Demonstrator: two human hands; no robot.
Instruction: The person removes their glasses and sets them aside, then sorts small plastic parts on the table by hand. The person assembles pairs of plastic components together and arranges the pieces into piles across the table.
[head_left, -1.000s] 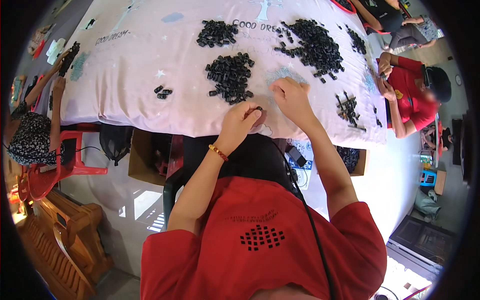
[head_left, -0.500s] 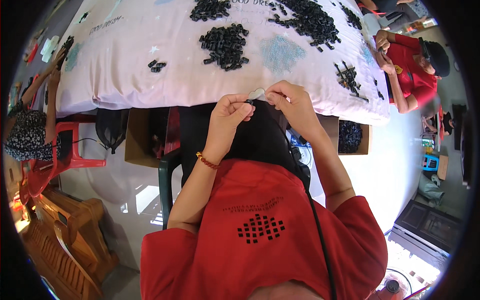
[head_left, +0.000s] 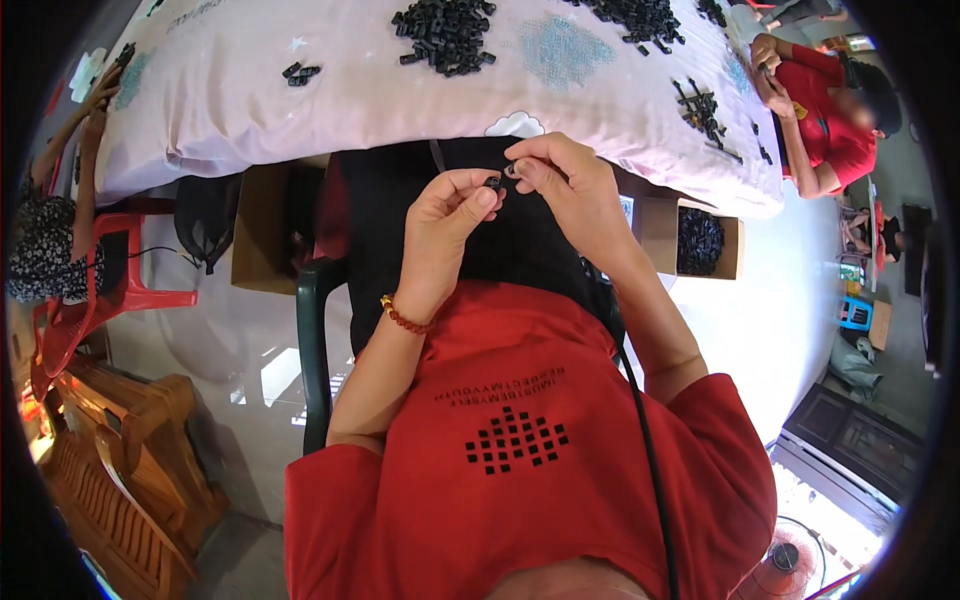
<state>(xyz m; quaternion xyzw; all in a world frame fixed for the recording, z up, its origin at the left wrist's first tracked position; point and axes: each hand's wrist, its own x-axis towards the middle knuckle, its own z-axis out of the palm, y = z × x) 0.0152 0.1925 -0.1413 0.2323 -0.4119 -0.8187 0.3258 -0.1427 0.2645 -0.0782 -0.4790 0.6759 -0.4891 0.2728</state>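
In front of the near edge of the cloth-covered table (head_left: 350, 115), my left hand (head_left: 448, 222) pinches a small black plastic piece (head_left: 492, 183) between thumb and fingertips. Close beside it, my right hand (head_left: 568, 190) is closed on another small dark piece (head_left: 511, 171), mostly covered by its fingers. A narrow gap separates the two pieces. Beyond my hands, a large pile of black pieces (head_left: 445, 38) lies on the cloth. A few loose black pieces (head_left: 299, 73) lie to its left, and a cluster of black stick-like parts (head_left: 700, 115) to its right.
Another black heap (head_left: 640, 22) spreads at the far right of the table. Below the edge stand a cardboard box of dark pieces (head_left: 735, 245) and another box (head_left: 262, 235). Co-workers sit left and right, near a red chair (head_left: 140, 285). A black cable (head_left: 645, 470) runs over my shirt.
My hands have come away from the table edge toward my body, and their fingertips are a little lower. A dark piece now shows in my right fingers. The view has shifted.
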